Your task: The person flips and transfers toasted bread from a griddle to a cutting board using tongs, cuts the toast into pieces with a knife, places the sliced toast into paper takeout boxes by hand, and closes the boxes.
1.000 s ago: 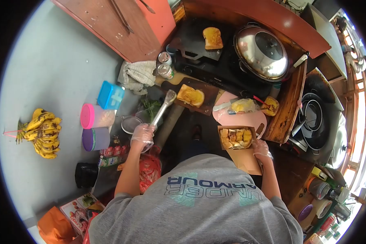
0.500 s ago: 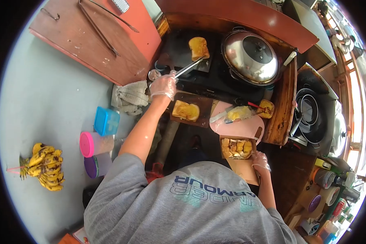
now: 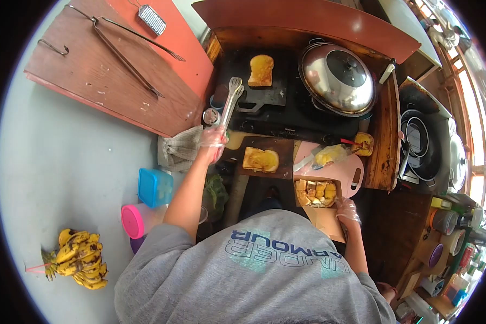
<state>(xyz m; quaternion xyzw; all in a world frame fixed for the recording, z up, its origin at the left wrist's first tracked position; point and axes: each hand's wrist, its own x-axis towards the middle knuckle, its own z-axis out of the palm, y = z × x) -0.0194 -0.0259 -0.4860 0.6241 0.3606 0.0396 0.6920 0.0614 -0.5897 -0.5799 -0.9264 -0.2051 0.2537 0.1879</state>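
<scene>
My left hand [image 3: 213, 141], in a clear plastic glove, is closed around metal tongs [image 3: 233, 100] that point up beside the griddle pan [image 3: 278, 97]. A browned slice of bread [image 3: 261, 70] lies on that pan, apart from the tongs. My right hand [image 3: 348, 210], also gloved, grips the edge of an open cardboard box [image 3: 325, 222] holding cut pieces of toast [image 3: 316, 193]. Between my hands, another slice of toast [image 3: 261, 160] rests on a brown board [image 3: 286, 171]. Next to it, a knife [image 3: 308, 158] and a yellow spread in plastic [image 3: 331, 155] lie on a pink cutting board [image 3: 337, 175].
A lidded pan [image 3: 337, 75] sits on the stove [image 3: 275, 129]. A yellow container [image 3: 364, 144] with a red-handled utensil stands beside the pink board. To the left are a cloth [image 3: 179, 150], a blue container [image 3: 155, 187], a pink-lidded tub [image 3: 133, 221] and hanging bananas [image 3: 81, 259].
My left hand has drawn the tongs away from the bread on the griddle pan and swung them upright to the left. My right hand stays at the box. The view has shifted slightly.
</scene>
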